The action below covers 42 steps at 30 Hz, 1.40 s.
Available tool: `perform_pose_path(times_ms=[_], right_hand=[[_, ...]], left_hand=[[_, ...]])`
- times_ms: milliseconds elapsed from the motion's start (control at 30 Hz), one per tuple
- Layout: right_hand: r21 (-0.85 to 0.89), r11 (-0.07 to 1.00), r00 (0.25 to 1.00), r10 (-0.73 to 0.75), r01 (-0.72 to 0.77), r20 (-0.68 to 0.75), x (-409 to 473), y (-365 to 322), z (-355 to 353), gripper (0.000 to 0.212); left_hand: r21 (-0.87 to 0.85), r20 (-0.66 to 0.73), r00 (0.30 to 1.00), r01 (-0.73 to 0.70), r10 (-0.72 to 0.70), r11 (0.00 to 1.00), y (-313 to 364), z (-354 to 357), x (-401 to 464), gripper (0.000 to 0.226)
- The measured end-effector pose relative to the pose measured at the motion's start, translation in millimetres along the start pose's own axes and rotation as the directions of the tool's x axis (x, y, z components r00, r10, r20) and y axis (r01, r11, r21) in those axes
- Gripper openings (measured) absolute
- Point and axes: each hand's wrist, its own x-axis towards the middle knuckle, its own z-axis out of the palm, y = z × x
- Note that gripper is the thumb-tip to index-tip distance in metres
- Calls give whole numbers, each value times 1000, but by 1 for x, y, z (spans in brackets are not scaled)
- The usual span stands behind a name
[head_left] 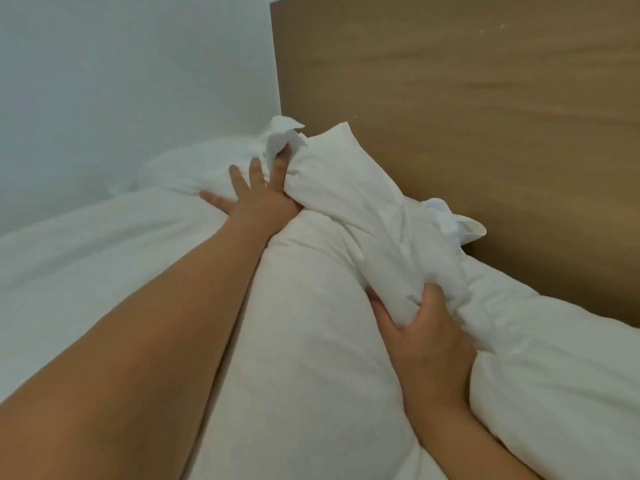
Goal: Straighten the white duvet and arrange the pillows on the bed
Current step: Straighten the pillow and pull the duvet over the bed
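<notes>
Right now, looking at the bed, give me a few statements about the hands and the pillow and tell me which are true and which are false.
1. The right hand grips the near end of the white pillow. True.
2. The left hand hangs in the air clear of the bedding. False: it lies on the white bedding with its fingers spread, at the pillow's far end.
3. The pillow lies along the wooden headboard. True.
4. The headboard is white. False: it is brown wood; the wall to its left is the pale surface.
5. Both forearms are covered by long sleeves. False: both are bare.
</notes>
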Motion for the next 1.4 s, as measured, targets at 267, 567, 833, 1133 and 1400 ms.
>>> perform_pose_path(times_ms=[267, 567, 833, 1133, 1400], right_hand=[[-12, 999, 999, 46, -45, 26, 0, -3, 0, 68], [56, 996, 993, -64, 70, -98, -3, 2, 2, 55], [-159, 972, 920, -103, 174, 378, 24, -40, -48, 61], [206, 960, 892, -257, 191, 371, 35, -31, -101, 31], [250, 968, 970, -25, -37, 243, 53, -12, -65, 38]], left_hand=[[-203, -256, 833, -542, 490, 815, 80, -63, -10, 74], [619, -211, 462, -619, 861, 484, 35, -77, -55, 51], [874, 285, 739, -462, 610, 150, 25, -119, -58, 23], [849, 104, 853, -344, 512, 401, 75, -94, -20, 18], [467, -270, 962, 91, 44, 880, 58, -112, -19, 89]])
